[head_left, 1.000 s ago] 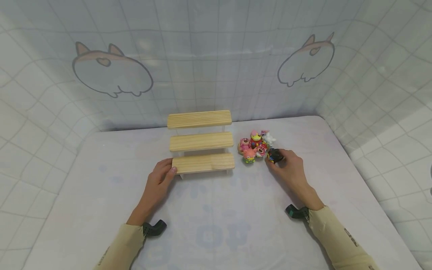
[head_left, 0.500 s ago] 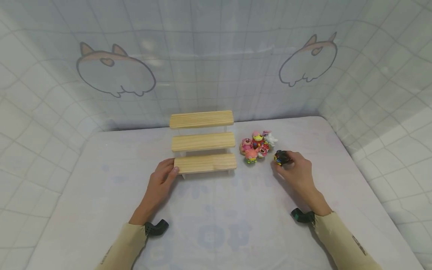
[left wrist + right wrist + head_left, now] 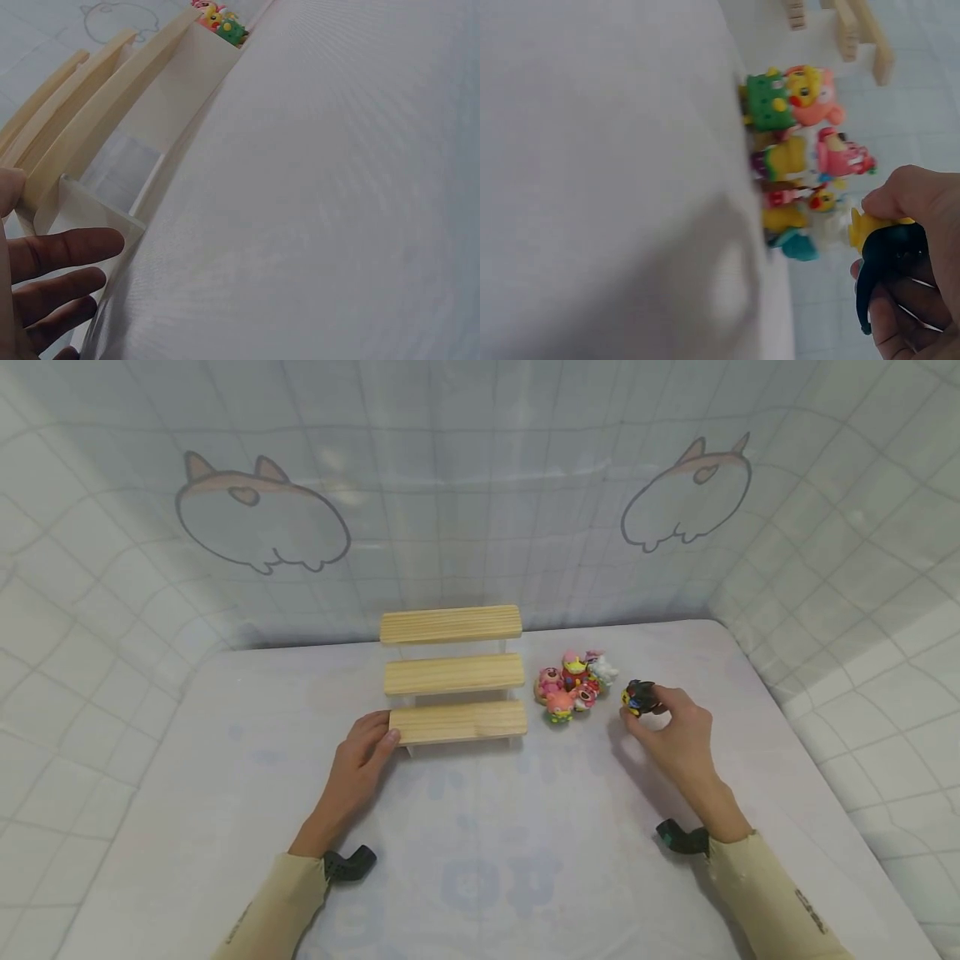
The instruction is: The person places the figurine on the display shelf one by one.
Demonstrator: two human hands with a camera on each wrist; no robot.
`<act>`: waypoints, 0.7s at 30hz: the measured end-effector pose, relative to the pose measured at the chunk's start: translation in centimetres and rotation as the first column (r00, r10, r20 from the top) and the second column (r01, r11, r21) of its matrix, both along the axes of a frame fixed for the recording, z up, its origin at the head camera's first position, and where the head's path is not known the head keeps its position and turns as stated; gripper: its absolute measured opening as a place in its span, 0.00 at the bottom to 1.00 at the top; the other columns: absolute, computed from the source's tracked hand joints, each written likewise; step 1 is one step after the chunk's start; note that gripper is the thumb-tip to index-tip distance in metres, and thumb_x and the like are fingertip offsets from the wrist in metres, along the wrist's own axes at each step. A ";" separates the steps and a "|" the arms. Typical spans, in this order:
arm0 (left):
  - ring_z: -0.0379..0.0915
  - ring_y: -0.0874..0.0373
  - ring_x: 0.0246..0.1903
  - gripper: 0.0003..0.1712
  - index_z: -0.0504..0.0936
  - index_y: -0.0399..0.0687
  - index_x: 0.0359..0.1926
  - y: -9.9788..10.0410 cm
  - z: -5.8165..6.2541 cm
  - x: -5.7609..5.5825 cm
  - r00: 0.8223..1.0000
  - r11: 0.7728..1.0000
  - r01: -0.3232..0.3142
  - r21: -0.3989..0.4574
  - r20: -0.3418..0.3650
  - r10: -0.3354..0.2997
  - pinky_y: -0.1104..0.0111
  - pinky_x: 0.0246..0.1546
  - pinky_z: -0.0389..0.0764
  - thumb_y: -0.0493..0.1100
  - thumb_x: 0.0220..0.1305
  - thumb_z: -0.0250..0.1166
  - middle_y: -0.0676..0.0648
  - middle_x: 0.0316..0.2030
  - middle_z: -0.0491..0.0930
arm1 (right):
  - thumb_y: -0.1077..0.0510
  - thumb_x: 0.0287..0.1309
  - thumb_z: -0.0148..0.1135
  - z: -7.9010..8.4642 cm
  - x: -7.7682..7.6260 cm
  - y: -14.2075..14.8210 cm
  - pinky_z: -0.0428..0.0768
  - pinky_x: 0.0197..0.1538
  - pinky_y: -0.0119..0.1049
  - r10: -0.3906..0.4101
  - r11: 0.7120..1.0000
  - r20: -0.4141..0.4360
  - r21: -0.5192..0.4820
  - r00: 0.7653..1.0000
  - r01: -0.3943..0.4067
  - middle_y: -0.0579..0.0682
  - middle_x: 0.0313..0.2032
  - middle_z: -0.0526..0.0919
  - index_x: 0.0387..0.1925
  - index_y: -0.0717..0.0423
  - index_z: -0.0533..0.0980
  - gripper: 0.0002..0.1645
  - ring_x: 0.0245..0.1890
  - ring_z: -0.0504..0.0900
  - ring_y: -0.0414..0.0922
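Note:
My right hand pinches a small toy figure with a dark cape-like back and yellow parts, held above the table. In the right wrist view, the figure's black and yellow sides show between thumb and fingers. At the left end of a three-step wooden display stand, my left hand rests with its thumb on the lowest board. Its fingers lie loosely extended beside the white side support. Several colourful toy figures stand clustered right of the stand.
A white cloth covers the table. A grid-patterned curtain with corgi drawings hangs behind and at both sides. The figure cluster lies between the stand and my right hand.
My right hand has moved right and lifted the dark figure away from the cluster. The left hand stays at the stand. The head view has shifted slightly.

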State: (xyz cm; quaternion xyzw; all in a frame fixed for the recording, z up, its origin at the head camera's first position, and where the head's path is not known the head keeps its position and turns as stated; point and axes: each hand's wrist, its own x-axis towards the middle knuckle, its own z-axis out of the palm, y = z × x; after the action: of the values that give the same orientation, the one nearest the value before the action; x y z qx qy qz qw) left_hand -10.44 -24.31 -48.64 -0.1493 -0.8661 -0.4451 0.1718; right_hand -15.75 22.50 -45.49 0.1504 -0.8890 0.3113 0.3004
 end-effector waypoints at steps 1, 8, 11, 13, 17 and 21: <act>0.63 0.48 0.63 0.11 0.84 0.41 0.41 0.0 0.0 0.0 1.000 1.000 -0.003 -0.002 0.002 0.003 0.54 0.64 0.60 0.42 0.73 0.57 0.45 0.57 0.76 | 0.57 0.44 0.75 0.3 0.0 0.0 0.75 0.32 0.46 -0.002 1.000 -0.010 0.000 1.000 0.002 0.53 0.31 0.83 0.35 0.59 0.80 0.16 0.29 0.79 0.50; 0.63 0.47 0.63 0.13 0.84 0.40 0.41 0.1 0.0 0.1 1.000 1.000 -0.010 -0.009 0.018 0.011 0.54 0.64 0.60 0.43 0.73 0.56 0.43 0.57 0.76 | 0.58 0.45 0.75 2.6 -0.1 -0.7 0.72 0.32 0.40 0.009 1.000 -0.061 0.000 0.998 -0.009 0.52 0.31 0.83 0.36 0.58 0.80 0.16 0.29 0.79 0.50; 0.63 0.48 0.63 0.14 0.84 0.40 0.42 0.2 0.2 0.2 1.000 1.000 -0.009 -0.005 0.023 0.009 0.54 0.64 0.60 0.44 0.73 0.56 0.44 0.57 0.76 | 0.57 0.46 0.75 3.4 -0.4 -1.3 0.71 0.32 0.40 0.025 1.000 -0.066 0.003 0.997 -0.025 0.52 0.31 0.82 0.38 0.58 0.81 0.16 0.29 0.79 0.50; 0.63 0.49 0.63 0.14 0.84 0.40 0.42 0.2 0.3 0.2 1.000 1.000 -0.009 -0.007 0.027 0.009 0.55 0.64 0.60 0.45 0.73 0.56 0.45 0.57 0.76 | 0.57 0.46 0.75 3.8 -0.7 -1.8 0.71 0.32 0.39 0.034 0.999 -0.065 0.004 0.997 -0.034 0.52 0.32 0.82 0.39 0.58 0.81 0.17 0.30 0.79 0.50; 0.62 0.51 0.63 0.14 0.84 0.41 0.42 0.2 0.2 0.2 1.000 1.000 -0.011 -0.018 0.029 0.011 0.55 0.65 0.60 0.46 0.73 0.56 0.46 0.57 0.75 | 0.57 0.47 0.74 4.9 -1.2 -3.1 0.71 0.32 0.39 0.065 0.998 -0.059 0.002 0.996 -0.065 0.53 0.33 0.82 0.40 0.59 0.80 0.18 0.30 0.78 0.51; 0.63 0.50 0.63 0.14 0.84 0.41 0.43 0.1 0.2 0.3 1.000 1.000 -0.015 -0.018 0.024 0.015 0.54 0.64 0.60 0.46 0.73 0.56 0.46 0.57 0.76 | 0.56 0.48 0.74 5.7 -1.6 -4.5 0.71 0.32 0.39 0.113 0.994 -0.047 0.012 0.993 -0.112 0.53 0.33 0.82 0.42 0.60 0.80 0.19 0.31 0.78 0.52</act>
State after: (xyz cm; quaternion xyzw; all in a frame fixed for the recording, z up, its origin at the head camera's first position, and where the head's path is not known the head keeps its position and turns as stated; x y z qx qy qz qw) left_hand -10.14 -24.18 -48.44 -0.1390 -0.8732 -0.4378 0.1631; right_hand -17.37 17.99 -39.77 0.2090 -0.8732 0.3199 0.3026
